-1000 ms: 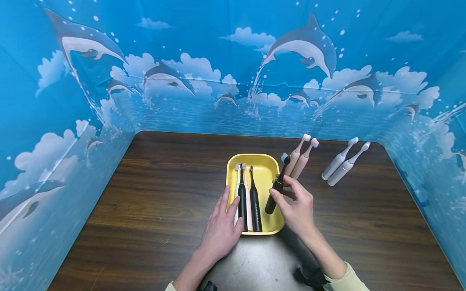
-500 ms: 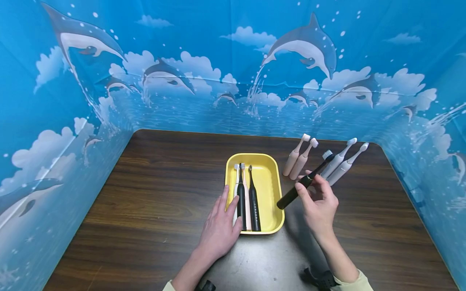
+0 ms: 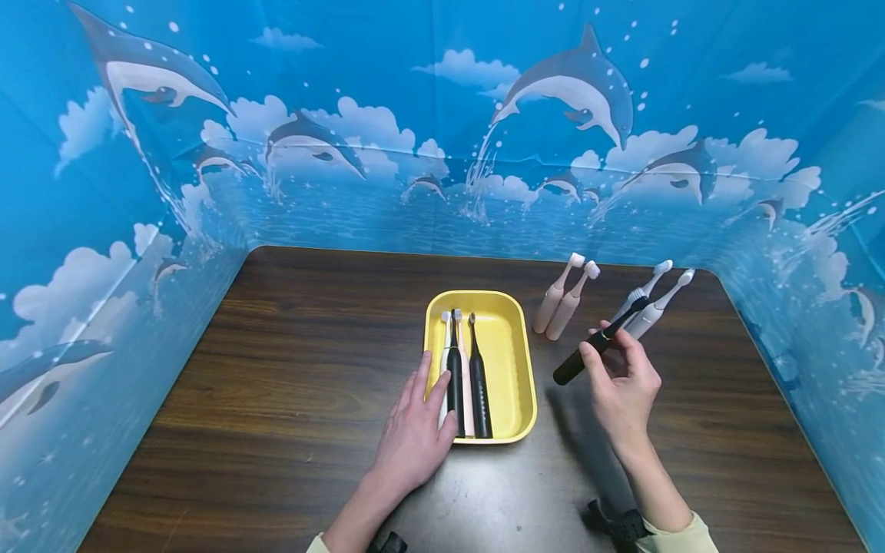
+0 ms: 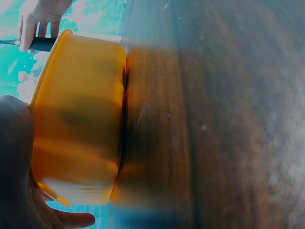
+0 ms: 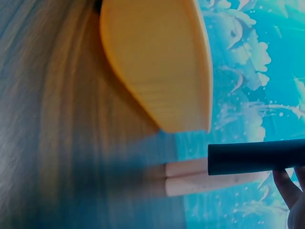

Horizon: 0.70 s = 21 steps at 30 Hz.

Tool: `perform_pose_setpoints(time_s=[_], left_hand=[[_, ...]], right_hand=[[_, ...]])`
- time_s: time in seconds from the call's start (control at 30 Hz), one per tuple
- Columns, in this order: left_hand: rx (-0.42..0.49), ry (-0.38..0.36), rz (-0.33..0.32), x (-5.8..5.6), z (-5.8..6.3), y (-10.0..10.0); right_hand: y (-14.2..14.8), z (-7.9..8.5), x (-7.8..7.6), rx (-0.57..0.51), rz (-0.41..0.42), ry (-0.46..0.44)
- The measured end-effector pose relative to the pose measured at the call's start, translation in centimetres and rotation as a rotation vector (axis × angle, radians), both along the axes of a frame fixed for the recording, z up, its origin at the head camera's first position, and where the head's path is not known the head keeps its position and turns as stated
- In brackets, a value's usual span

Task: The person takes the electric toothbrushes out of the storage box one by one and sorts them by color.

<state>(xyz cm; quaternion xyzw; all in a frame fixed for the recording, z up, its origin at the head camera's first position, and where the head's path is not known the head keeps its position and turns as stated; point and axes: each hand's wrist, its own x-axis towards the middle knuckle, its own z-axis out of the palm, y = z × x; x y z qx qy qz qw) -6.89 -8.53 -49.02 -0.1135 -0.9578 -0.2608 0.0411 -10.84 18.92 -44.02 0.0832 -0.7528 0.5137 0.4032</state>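
Between thumb and fingers my right hand (image 3: 628,388) pinches a black electric toothbrush (image 3: 577,362), tilted with its bristles up and to the right. It hovers above the table, right of the yellow tray (image 3: 515,369). My left hand (image 3: 415,430) rests with extended fingers on the tray's left rim. Inside the tray lie a white toothbrush (image 3: 445,330), two black toothbrushes (image 3: 478,384) and a pink toothbrush (image 3: 466,376), side by side on the left. In the right wrist view, the handle (image 5: 248,157) of the held toothbrush crosses in front of two pink ones.
Two pink toothbrushes (image 3: 563,311) stand upright on the wooden table (image 3: 311,361), right of the tray's far end. Farther right stand two pale grey toothbrushes (image 3: 653,313), partly hidden behind the held one and my fingers. A dolphin-print curtain (image 3: 387,184) borders the table.
My right hand has carried the black toothbrush from over the tray's right side out to the right, tilting it further over. The left hand stays on the rim.
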Motion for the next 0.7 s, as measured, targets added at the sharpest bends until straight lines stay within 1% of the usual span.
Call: perform_pose_setpoints(time_s=[0.17, 0.3, 0.43, 0.57, 0.7], left_hand=[[0.005, -0.002, 0.003, 0.0, 0.0, 0.0], [0.001, -0.003, 0.005, 0.1, -0.1, 0.0], [0.005, -0.003, 0.005, 0.2, -0.1, 0.0], [0.008, -0.003, 0.003, 0.2, -0.1, 0.0], [0.001, 0.007, 0.002, 0.0, -0.1, 0.0]], right_hand=[[0.7, -1.2, -0.3, 0.035, -0.032, 0.006], [1.1, -2.4, -0.5, 0.071, -0.029, 0.024], [1.2, -3.2, -0.6, 0.094, -0.024, 0.029], [1.3, -3.8, -0.4, 0.095, -0.026, 0.026], [1.3, -4.4, 0.1, 0.091, -0.025, 0.016]])
